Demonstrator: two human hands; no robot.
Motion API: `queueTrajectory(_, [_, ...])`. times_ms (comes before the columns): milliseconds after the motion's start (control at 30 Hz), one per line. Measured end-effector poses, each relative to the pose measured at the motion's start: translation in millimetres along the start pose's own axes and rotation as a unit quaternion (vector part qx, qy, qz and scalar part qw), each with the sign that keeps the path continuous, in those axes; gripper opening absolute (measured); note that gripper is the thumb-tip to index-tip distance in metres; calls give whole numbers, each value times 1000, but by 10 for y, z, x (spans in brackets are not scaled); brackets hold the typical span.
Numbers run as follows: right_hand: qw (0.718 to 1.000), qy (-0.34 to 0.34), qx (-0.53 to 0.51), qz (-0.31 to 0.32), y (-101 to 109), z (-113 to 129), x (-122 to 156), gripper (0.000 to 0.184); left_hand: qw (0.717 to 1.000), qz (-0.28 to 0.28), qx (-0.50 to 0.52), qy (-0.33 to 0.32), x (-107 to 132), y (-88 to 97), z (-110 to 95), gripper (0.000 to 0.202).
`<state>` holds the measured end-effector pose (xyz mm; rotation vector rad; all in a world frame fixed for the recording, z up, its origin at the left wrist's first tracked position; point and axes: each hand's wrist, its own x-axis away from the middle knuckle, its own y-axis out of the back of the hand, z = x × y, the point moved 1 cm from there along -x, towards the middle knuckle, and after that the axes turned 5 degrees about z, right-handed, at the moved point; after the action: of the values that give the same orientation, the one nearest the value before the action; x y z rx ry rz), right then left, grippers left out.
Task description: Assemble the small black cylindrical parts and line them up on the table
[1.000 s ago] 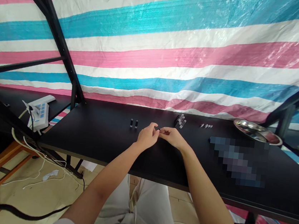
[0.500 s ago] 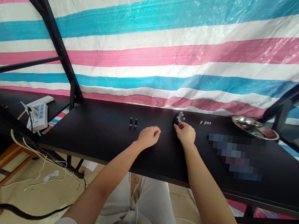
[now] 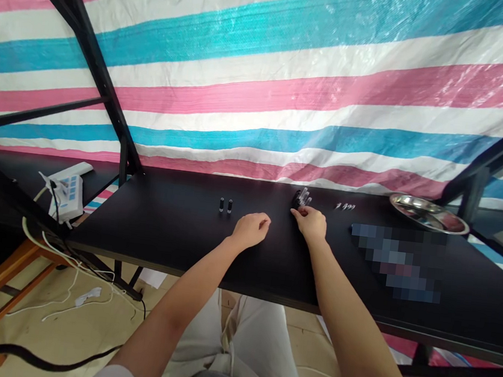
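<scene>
We are seeing a cluster of small clear tubes and black pieces (image 3: 301,198) lying bunched together toward the far side of the black table (image 3: 166,221), a little right of the middle. Our right hand (image 3: 311,224) is meeting the near edge of this cluster, thumb and fingers drawing close to one another in a pinch; we are not managing to tell whether a piece is sitting between the fingertips.

Our left hand (image 3: 251,229) is hovering or resting just above the tabletop, nearer to us and left of the cluster, its fingers curling into a loose fist. The palm is facing away from view, so we cannot tell whether it is holding anything.

Further left, two small cylinders (image 3: 226,206) are standing upright side by side, apart from each other, showing black upper parts and paler lower ends. To the right of the cluster, several small clear pieces (image 3: 344,207) are lying in a short row. Beyond them, a shiny metal tray (image 3: 427,216) is resting near the far right edge, and a pixelated patch (image 3: 395,262) is covering something in front of it.

Behind the table, a striped sheet (image 3: 253,92) is hanging in pink, blue and white. At the far left, a white power strip (image 3: 69,195) is lying near a black metal frame (image 3: 97,68).
</scene>
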<state>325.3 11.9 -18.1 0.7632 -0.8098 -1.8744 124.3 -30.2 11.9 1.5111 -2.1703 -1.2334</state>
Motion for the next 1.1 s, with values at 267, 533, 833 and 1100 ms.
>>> queueTrajectory(267, [999,-45,20,8,104,-58,2,24,1000,9,-6,8,2,-6,-18,20])
queueTrajectory(533, [996,-77,33,8,97,-23,-1,28,1000,0,-8,-5,8,-18,-6,20])
queueTrajectory(833, [992,-57,103,36,178,33,122,32,987,-106,-63,100,62,193,-52,45])
queueTrajectory(1100, [994,-6,106,6,197,207,321,29,961,-150,-45,228,83,365,85,51])
